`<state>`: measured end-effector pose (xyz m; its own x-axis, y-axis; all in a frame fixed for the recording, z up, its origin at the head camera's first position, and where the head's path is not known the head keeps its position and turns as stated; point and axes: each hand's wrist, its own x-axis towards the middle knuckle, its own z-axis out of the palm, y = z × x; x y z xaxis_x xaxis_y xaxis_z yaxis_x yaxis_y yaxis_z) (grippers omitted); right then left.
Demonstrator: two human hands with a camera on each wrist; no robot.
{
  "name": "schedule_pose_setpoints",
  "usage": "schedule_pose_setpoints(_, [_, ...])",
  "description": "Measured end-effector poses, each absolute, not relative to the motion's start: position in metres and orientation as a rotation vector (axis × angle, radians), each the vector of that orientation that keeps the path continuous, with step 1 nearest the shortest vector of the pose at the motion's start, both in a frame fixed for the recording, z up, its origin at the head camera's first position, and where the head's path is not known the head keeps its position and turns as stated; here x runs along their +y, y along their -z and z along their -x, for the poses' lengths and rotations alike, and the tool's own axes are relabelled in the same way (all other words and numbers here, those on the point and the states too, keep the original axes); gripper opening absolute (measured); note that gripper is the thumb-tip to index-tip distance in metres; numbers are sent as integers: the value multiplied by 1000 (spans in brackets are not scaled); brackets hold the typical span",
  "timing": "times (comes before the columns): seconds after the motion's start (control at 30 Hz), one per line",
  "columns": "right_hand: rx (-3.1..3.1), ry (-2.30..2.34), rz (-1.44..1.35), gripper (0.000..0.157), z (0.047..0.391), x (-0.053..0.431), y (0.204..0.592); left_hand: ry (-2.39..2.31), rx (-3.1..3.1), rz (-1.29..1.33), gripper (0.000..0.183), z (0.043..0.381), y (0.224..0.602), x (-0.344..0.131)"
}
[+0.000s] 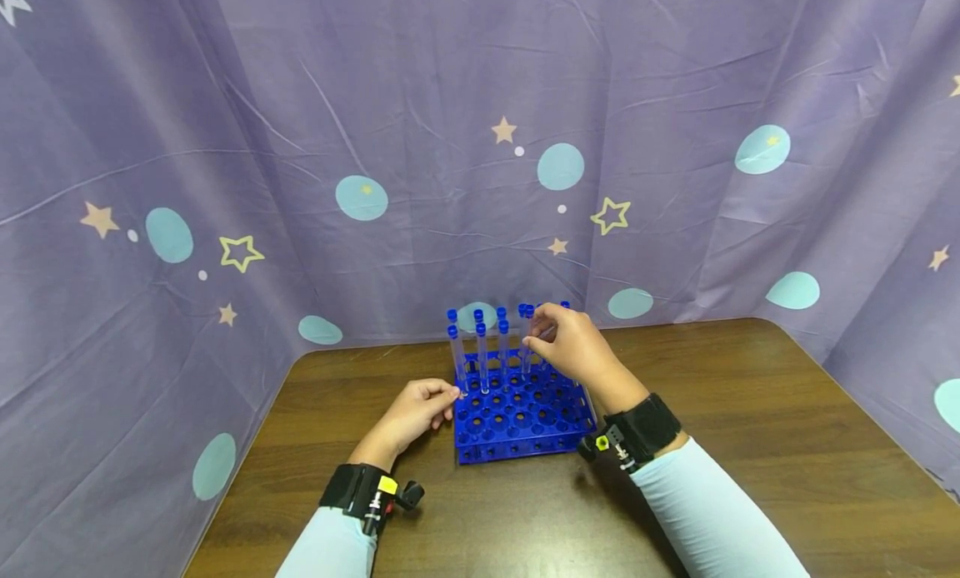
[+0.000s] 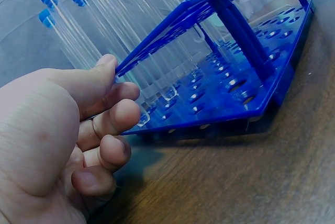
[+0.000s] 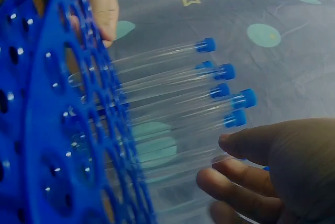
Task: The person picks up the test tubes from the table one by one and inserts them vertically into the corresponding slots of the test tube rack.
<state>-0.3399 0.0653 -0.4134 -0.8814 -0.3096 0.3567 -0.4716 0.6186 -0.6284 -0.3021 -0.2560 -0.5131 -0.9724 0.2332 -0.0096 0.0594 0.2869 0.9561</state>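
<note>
A blue test tube rack [image 1: 525, 432] with rows of round holes stands on the table. My left hand [image 1: 417, 411] pinches the left edge of its upper plate between thumb and index finger, the other fingers loosely curled below. Over the rack, my right hand [image 1: 573, 345] holds a clear, blue-capped test tube [image 1: 526, 361] near its top with thumb and fingertips. This tube sits slightly higher than the neighbouring front-row tubes. Several capped tubes [image 3: 162, 56] stand upright in the two rows at the back; the right hand partly hides those at the right.
The brown wooden table [image 1: 480, 528] extends around the rack. A purple curtain [image 1: 450, 87] with stars and pale-blue ovals hangs close behind the table and along both sides. Each wrist carries a black strap [image 1: 651, 428] with a small camera.
</note>
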Motion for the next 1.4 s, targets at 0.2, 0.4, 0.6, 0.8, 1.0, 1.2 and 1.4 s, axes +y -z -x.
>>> schedule_pose_setpoints(0.2, [-2676,-1024,-684,25,344,64,422,-1769,2397,-266,31,303,512,-255])
schedule_pose_setpoints(0.4, [-2688,-1003,-687,20,345,64,423,-1761,2404,-277,31,304,513,-255])
schedule_pose_setpoints(0.6, [-2706,-1003,-688,18,344,64,422,-1755,2406,-269,31,304,512,-255])
schedule_pose_setpoints(0.8, [-2730,-995,-693,18,346,63,424,-1755,2406,-278,31,303,512,-256])
schedule_pose_setpoints(1.0, [-2741,-981,-682,17,347,63,426,-1755,2404,-280,32,302,512,-256])
schedule_pose_setpoints(1.2, [-2759,-959,-672,19,346,63,426,-1756,2402,-274,31,302,512,-256])
schedule_pose_setpoints(1.4, [-2821,-992,-632,19,344,66,420,-1739,2412,-253,30,301,511,-256])
